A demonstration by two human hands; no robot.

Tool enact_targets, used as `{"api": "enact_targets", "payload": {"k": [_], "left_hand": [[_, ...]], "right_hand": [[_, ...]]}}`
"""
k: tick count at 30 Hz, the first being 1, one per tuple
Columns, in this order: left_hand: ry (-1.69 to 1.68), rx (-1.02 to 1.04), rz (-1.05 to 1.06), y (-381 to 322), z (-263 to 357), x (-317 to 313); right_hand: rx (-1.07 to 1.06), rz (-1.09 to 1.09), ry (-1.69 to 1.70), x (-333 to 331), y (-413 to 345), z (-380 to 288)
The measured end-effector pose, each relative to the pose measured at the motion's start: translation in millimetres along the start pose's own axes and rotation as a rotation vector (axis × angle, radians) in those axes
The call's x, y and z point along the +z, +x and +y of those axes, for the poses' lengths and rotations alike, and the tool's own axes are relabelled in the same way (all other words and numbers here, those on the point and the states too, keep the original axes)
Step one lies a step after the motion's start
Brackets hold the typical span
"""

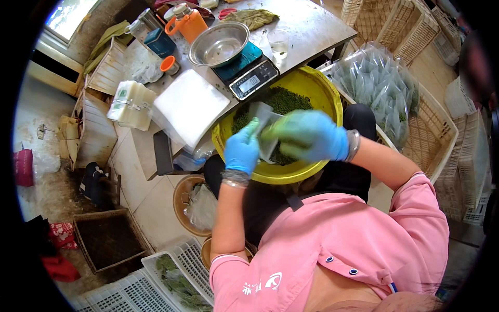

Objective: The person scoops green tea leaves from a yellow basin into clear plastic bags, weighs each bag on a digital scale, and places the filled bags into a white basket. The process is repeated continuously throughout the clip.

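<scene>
A large yellow basin (278,178) holding small green plant pieces (290,102) rests at my lap. Over it, my left hand (242,150), in a blue glove, grips the edge of a clear plastic bag (262,112) between thumb and fingers. My right hand (308,136), also gloved and green-stained, is blurred beside the bag; its fingers are bent, and what they hold cannot be made out. Beyond the basin stands a digital scale (255,80) with a steel bowl (219,43) on it. A stack of flat clear bags (191,107) lies left of the scale.
A plastic crate (432,156) of filled clear bags (380,87) is at my right. On the metal table (312,23) are a plastic cup (278,46), an orange jug (189,25) and bundled printed bags (130,102). A brown basin (180,218) and white crates (128,292) stand at my left.
</scene>
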State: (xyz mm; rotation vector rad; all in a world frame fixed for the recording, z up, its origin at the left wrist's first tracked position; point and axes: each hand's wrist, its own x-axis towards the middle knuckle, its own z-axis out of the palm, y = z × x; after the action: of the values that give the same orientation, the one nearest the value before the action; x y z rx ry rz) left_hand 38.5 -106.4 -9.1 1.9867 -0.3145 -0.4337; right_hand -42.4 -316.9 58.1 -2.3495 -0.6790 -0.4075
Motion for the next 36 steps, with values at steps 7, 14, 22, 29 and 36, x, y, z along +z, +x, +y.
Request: {"api": "enact_targets", "payload": {"k": [7,14,22,29,36], "left_hand": [[-0.242,-0.068,0.027,-30.6,19.3,-45.7],[-0.291,-0.121,0.191,-62.4,-2.6,-71.2],[-0.445,-0.139,0.202,-58.7,-8.6,-68.4],[-0.427,-0.131,0.241,-62.0,2.1,-70.1],[-0.457,-0.148,0.25,-63.2,5.6,-74.1]], "right_hand": [[0.73,-0.604,-0.227,41.2,-42.9,114.4],[1.139,-0.762,-0.197,117.6,-55.5,168.0],[1.262,-0.464,0.084,145.8,-59.6,147.7],[0.858,-0.178,0.231,157.5,-28.8,122.1],[1.252,-0.204,0.235,163.8,-74.2,196.4]]}}
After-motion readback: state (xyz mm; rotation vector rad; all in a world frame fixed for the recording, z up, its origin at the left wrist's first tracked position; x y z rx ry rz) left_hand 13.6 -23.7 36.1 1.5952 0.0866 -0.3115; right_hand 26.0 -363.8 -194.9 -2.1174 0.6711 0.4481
